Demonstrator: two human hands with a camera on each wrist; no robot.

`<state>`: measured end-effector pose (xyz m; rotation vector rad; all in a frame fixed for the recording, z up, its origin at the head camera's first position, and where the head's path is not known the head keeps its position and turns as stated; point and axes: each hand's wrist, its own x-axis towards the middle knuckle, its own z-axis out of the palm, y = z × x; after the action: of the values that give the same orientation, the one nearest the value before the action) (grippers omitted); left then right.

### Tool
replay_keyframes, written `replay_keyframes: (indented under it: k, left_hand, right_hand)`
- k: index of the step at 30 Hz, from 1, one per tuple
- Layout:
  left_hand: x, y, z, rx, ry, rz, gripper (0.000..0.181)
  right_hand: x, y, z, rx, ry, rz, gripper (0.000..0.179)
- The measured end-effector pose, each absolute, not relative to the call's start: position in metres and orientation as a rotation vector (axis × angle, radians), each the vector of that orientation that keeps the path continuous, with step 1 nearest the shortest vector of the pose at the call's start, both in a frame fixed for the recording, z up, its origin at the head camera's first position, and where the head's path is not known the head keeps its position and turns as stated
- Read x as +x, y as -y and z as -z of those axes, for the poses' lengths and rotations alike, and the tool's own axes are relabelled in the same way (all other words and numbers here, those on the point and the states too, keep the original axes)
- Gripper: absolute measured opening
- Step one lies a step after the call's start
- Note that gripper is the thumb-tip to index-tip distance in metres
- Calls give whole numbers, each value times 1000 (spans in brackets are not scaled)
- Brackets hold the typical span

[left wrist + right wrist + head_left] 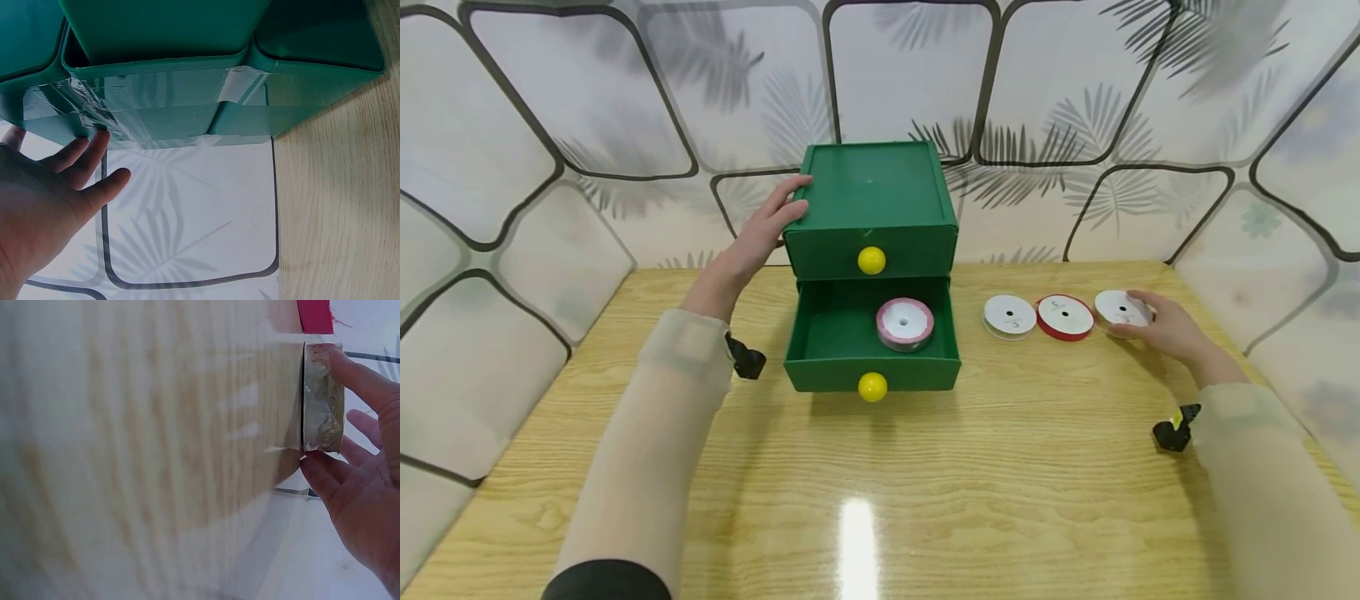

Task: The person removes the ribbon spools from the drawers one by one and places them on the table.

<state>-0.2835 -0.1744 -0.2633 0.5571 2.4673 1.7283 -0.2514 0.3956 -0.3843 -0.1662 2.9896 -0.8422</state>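
A green two-drawer box (872, 187) with yellow knobs stands toward the back of the table. Its lower drawer (831, 329) is pulled out and holds a pink-rimmed ribbon spool (904, 321). My left hand (752, 246) touches the box's left side near the top, fingers extended. Over at the right, my right hand (1176, 329) pinches the rightmost white ribbon spool (1117, 308) between thumb and fingers. That spool's clear-wrapped edge (323, 403) faces the right wrist camera, close to the tabletop. Beside it lie a red-edged spool (1065, 317) and another white spool (1009, 317).
The wooden table (1000, 483) runs up to a patterned backdrop (910, 75) behind and at both sides. In the left wrist view, clear tape (169, 94) bands the green box. The upper drawer (827, 254) is closed.
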Motion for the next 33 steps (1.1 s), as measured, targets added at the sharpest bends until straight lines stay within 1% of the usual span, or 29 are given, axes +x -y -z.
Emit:
replay_keyframes:
  k: [6, 11, 17, 26, 33]
  left_hand:
    - [-285, 175, 264, 557, -2443, -1743, 57]
    - [-284, 175, 263, 559, -2449, -1742, 57]
    - [-283, 174, 262, 539, -2455, -1746, 57]
    - [-283, 174, 262, 560, -2450, -1765, 57]
    - [-283, 174, 263, 557, -2445, -1761, 57]
  right_hand:
    - [-244, -396, 383, -112, -2929, 972, 87]
    - [-232, -391, 380, -139, -2966, 1123, 82]
    - [-223, -371, 364, -271, -3005, 1295, 72]
    - [-209, -320, 331, -486, -3008, 1354, 68]
    - [-199, -280, 316, -791, -2947, 1414, 69]
